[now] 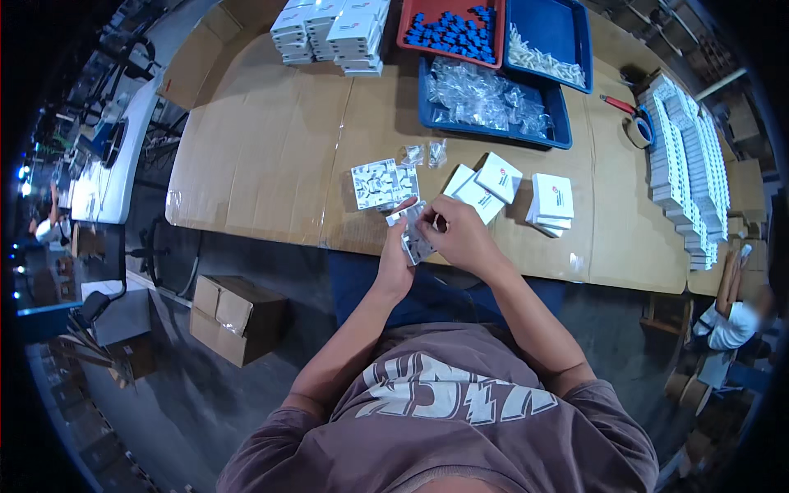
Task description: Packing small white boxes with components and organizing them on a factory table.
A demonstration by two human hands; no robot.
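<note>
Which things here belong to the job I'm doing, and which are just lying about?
Likely in the job:
white part, held in your left hand, right hand at it
similar white parts
white square plates
small clear packets
blue pieces

Probably just lying about:
red-handled tool
tape roll
cardboard box on the floor

The cardboard-covered desk bears a blue tray of clear packets, stacked white plates left of it, long white stacks right.

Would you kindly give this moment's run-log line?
left hand: holding white plastic part; right hand: at same part; nearby: moulded white parts, red tray of blue pieces
</note>
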